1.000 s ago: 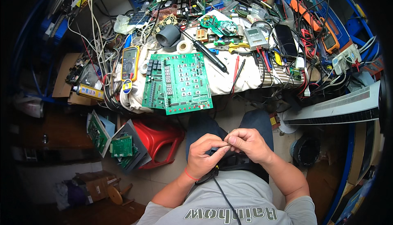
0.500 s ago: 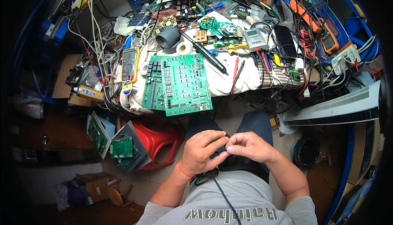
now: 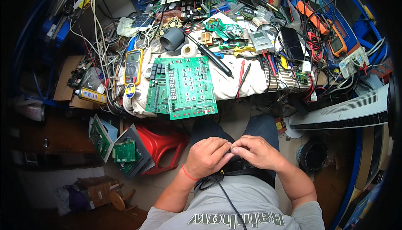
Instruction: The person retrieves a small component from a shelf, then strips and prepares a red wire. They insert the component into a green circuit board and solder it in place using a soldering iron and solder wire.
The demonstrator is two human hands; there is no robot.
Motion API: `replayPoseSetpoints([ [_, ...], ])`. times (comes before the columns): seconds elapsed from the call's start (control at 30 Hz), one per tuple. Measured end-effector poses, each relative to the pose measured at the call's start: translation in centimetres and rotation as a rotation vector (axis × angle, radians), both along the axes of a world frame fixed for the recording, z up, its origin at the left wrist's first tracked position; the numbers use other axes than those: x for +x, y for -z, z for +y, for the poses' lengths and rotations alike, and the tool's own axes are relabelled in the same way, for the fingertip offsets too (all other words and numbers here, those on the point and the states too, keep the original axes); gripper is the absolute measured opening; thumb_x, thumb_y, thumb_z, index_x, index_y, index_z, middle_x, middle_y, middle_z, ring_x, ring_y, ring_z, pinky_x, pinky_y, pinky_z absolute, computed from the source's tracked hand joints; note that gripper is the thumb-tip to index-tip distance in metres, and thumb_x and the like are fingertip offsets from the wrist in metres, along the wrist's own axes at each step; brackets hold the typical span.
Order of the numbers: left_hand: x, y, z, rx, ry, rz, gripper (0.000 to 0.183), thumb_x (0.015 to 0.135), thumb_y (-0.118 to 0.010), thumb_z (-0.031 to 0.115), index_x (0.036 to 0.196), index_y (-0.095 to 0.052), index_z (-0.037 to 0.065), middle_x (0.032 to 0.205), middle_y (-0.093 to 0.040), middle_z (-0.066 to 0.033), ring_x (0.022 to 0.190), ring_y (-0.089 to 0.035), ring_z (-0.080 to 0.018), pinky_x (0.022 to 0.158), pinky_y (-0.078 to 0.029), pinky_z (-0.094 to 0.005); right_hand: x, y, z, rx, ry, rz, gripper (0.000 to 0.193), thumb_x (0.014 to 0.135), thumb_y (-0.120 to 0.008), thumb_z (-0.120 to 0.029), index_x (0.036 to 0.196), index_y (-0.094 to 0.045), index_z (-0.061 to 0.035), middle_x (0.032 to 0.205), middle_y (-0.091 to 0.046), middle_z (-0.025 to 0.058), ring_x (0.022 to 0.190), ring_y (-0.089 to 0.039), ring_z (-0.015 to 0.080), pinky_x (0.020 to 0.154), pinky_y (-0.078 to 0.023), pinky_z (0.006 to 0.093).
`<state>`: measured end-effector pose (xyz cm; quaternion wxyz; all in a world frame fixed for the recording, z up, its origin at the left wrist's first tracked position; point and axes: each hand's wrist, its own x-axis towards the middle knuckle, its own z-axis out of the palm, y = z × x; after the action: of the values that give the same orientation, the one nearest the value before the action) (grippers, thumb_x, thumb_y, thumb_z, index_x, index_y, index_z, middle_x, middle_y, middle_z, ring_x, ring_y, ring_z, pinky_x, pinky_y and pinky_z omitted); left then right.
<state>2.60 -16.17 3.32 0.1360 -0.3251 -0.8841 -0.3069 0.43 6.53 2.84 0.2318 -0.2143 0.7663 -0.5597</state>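
Note:
Over my lap, close to the bench's front edge, my left hand (image 3: 207, 156) and my right hand (image 3: 258, 151) meet at the fingertips. Both are closed in a pinch. Whatever lies between the fingers is too small and hidden to name. A red band circles my left wrist. Beyond the hands, a green circuit board (image 3: 197, 87) with rows of buttons and a digit display rests on white cloth, overlapping a second green board (image 3: 157, 98). A yellow multimeter (image 3: 133, 67) lies left of them. To their right are a red test probe (image 3: 241, 72) and a black test probe (image 3: 246, 74).
Heaped parts and cables crowd the bench. A long black pen-shaped tool (image 3: 215, 60) lies beside a white roll (image 3: 188, 51). At lower left, a red stool (image 3: 163, 140) stands by more circuit boards (image 3: 124, 151). A black bin (image 3: 313, 154) sits on the floor at right.
My left fingers have curled in a little more, and my right fingertips have shifted slightly. The hands stay together over my lap, and the things on the bench have not moved.

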Motion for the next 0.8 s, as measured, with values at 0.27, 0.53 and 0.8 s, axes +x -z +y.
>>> replayPoseSetpoints([
  [0.27, 0.1, 0.4, 0.0, 0.009, -0.016, -0.019, 0.032, 0.079, -0.086, 0.015, 0.105, -0.074, 0.001, 0.101, -0.074, -0.0097, 0.087, -0.074, -0.0264, 0.072, -0.06, -0.0364, -0.1, 0.1, 0.2, -0.014, 0.036, -0.17, 0.02, 0.104, -0.066, -0.017, 0.108, -0.073, 0.0021, 0.091, -0.071, 0.0107, 0.08, -0.07, 0.0177, 0.072, -0.056, 0.0319],
  [0.53, 0.3, 0.8, -0.3, 0.016, -0.019, -0.052, 0.032, 0.082, -0.083, 0.012, 0.109, -0.072, 0.0, 0.104, -0.074, -0.0107, 0.088, -0.074, -0.0257, 0.075, -0.06, -0.0352, 0.2, 0.0, -0.2, -0.086, 0.146, -0.249, 0.017, 0.098, -0.072, -0.009, 0.11, -0.074, 0.0028, 0.093, -0.075, 0.0084, 0.079, -0.07, 0.0127, 0.07, -0.056, 0.0275],
  [0.8, 0.4, 1.0, -0.4, 0.075, -0.05, -0.082, 0.031, 0.081, -0.084, 0.009, 0.108, -0.073, 0.001, 0.102, -0.075, -0.0096, 0.087, -0.074, -0.0259, 0.074, -0.061, -0.0348, 0.3, 1.0, -0.7, -0.119, 0.134, 0.256, 0.023, 0.089, -0.079, -0.003, 0.111, -0.076, -0.0001, 0.095, -0.076, 0.0114, 0.08, -0.073, 0.0211, 0.071, -0.057, 0.0306],
])
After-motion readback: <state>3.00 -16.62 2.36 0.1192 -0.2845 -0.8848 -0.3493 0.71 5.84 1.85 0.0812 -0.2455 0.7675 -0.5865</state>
